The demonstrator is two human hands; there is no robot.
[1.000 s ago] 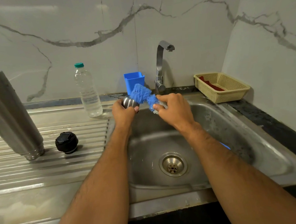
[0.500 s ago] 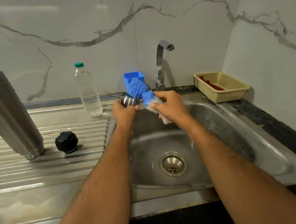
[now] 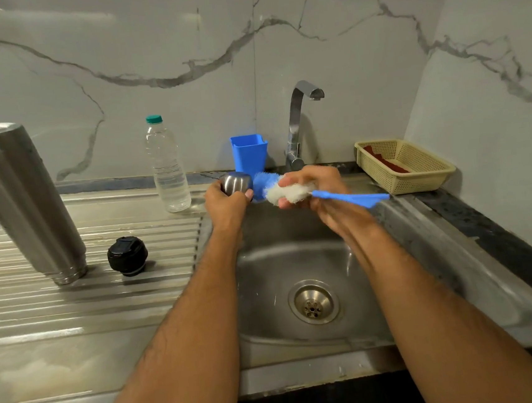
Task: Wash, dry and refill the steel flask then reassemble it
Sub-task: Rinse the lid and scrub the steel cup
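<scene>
— Where are we with the flask?

— Mid-wash, we'd judge. Our left hand (image 3: 225, 202) grips the steel cap (image 3: 236, 182) above the sink (image 3: 424, 238), fingers curled round it. Our right hand (image 3: 314, 190) pinches the bottle brush (image 3: 285, 191) by its bristled head, pressing the blue tip against the cap.

— And the rest?

— The flask body (image 3: 20, 199) stands upside down left of the sink, the black stopper (image 3: 127, 256) just beside it. We can't tell if they're washed. Drying, refilling, perhaps from the water bottle (image 3: 167, 168), and reassembly all remain.
</scene>
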